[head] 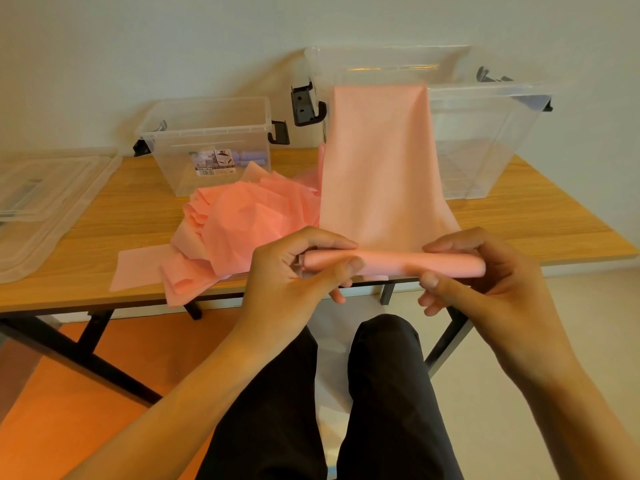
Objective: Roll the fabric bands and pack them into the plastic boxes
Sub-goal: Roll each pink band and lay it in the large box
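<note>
A long pink fabric band point(377, 161) stretches from the rim of the large clear box point(485, 140) down to the table's front edge. Its near end is wound into a tight roll point(388, 263). My left hand point(298, 268) pinches the roll's left end between thumb and fingers. My right hand point(485, 275) grips the right end the same way. A heap of loose pink bands point(242, 223) lies on the wooden table point(138, 216) to the left. The small clear box point(207, 143) behind the heap holds a few purple rolls point(251, 157).
Two clear lids point(45, 202) lie stacked at the table's left end. Black latches hang on the sides of both boxes. My dark trouser legs point(346, 393) sit under the table's front edge, between its black frame legs. A plain wall stands behind.
</note>
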Motion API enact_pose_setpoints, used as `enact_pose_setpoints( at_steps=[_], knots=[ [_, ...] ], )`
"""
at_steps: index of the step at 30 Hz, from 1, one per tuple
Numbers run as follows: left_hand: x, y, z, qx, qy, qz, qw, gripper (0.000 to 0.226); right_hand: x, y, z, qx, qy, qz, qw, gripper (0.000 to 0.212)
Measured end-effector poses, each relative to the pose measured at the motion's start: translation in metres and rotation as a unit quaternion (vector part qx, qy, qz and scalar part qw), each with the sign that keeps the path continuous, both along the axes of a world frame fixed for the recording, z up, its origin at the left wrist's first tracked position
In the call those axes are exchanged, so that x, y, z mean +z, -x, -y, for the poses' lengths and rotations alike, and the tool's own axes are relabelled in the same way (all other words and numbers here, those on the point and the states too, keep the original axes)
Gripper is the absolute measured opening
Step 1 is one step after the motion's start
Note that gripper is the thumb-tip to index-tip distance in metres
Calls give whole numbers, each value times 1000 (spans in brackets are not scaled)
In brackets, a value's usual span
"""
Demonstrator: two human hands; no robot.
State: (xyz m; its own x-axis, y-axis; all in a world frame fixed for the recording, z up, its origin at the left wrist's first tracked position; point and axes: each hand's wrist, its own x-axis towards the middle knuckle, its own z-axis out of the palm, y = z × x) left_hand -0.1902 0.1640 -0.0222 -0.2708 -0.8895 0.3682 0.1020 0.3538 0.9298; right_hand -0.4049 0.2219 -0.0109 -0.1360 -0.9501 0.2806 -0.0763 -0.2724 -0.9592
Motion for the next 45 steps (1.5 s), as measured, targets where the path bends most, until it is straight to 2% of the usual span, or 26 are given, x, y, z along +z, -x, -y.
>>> enact_pose_setpoints(
  at_steps=[7,14,23,30,35,39,45],
  knots=[
    [3,0,-3,-51,-32,2,998,31,-3,-1,2,-27,1,16,1000,19],
    [1,1,0,-44,-26,0,999,22,-2,-3,3,-16,-2,12,1000,39],
    [2,1,1,-23,-19,3,1000,25,0,-2,5,-32,7,14,999,23],
    [2,-1,4,-9,-8,17,1000,23,5,-3,7,-28,4,35,999,39],
    [5,0,3,-19,-25,9,999,23,3,-2,7,-13,17,36,999,29],
    [4,-1,3,-28,-27,-2,999,29,3,0,7,-22,4,35,999,29],
    [0,-1,5,-16,-12,12,1000,24,6,-1,6,-28,5,20,999,35]
  ],
)
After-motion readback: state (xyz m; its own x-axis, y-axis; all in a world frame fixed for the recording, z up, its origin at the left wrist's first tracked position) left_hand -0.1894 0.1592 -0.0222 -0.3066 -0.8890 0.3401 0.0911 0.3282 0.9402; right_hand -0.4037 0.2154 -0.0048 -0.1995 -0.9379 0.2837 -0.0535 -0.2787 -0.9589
